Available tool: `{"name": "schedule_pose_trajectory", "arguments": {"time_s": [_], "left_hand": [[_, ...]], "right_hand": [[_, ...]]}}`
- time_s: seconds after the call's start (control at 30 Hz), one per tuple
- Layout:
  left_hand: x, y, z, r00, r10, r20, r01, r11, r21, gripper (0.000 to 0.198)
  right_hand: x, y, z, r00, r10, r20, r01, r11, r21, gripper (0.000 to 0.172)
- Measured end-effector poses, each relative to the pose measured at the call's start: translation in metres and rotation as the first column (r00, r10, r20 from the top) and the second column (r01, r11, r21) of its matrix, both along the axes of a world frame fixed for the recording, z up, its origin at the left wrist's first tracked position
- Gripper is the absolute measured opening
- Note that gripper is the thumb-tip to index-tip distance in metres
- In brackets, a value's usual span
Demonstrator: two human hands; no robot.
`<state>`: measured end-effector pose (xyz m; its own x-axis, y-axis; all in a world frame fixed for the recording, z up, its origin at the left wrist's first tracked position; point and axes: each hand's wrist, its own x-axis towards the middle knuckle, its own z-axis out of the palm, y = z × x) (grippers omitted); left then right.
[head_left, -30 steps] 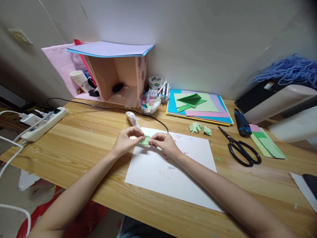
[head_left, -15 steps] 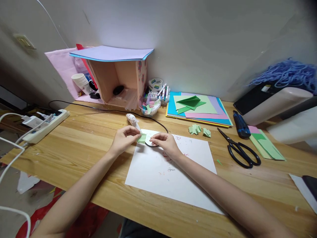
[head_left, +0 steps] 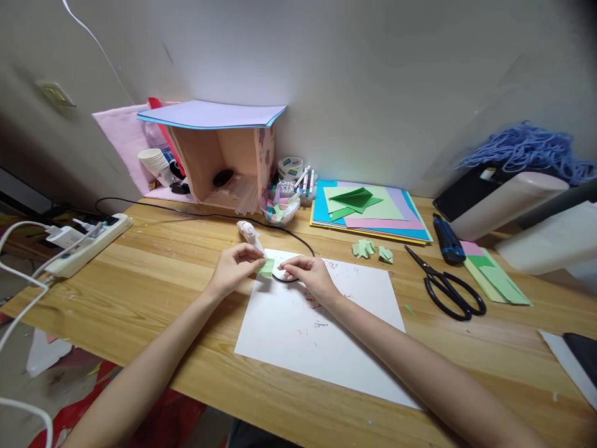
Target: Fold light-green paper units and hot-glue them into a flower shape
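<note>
Between the thumb and fingers of my left hand (head_left: 237,267) is a small light green paper piece (head_left: 267,267), held over the top left edge of the white sheet (head_left: 321,354). My right hand (head_left: 312,277) is closed in a pinch just right of that piece. What its fingertips hold, if anything, is too small to tell. Beside them shows a white rounded shape with a black curved lower edge, whose kind I cannot make out. Just behind my left hand lies a white glue gun (head_left: 249,233).
Crumpled green paper pieces (head_left: 364,249) and black-handled scissors (head_left: 448,286) lie to the right, near a blue utility knife (head_left: 448,239). Behind stand a pink open box (head_left: 263,155), a bowl of scraps (head_left: 280,214) and stacked coloured paper (head_left: 321,202). A power strip (head_left: 93,249) lies left.
The camera view has shifted slightly, so the scene sits a little lower. Both hands keep nearly the same place and grip, and the green paper piece looks slightly more tilted.
</note>
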<state>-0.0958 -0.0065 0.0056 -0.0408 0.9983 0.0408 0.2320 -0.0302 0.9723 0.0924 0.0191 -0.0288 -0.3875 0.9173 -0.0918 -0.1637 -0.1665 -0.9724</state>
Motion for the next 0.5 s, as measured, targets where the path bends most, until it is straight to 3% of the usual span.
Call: {"name": "schedule_pose_trajectory", "arguments": {"time_s": [0.27, 0.5], "left_hand": [[-0.002, 0.003, -0.007, 1.000, -0.007, 0.000, 0.007, 1.000, -0.009, 0.027], [-0.003, 0.005, -0.013, 0.999, -0.022, 0.030, 0.024, 0.999, -0.034, 0.027]], "right_hand": [[-0.001, -0.001, 0.000, 0.999, -0.020, 0.027, 0.020, 1.000, -0.002, 0.017], [-0.003, -0.001, 0.000, 0.998, 0.049, -0.040, -0.049, 0.999, 0.004, 0.020]]}}
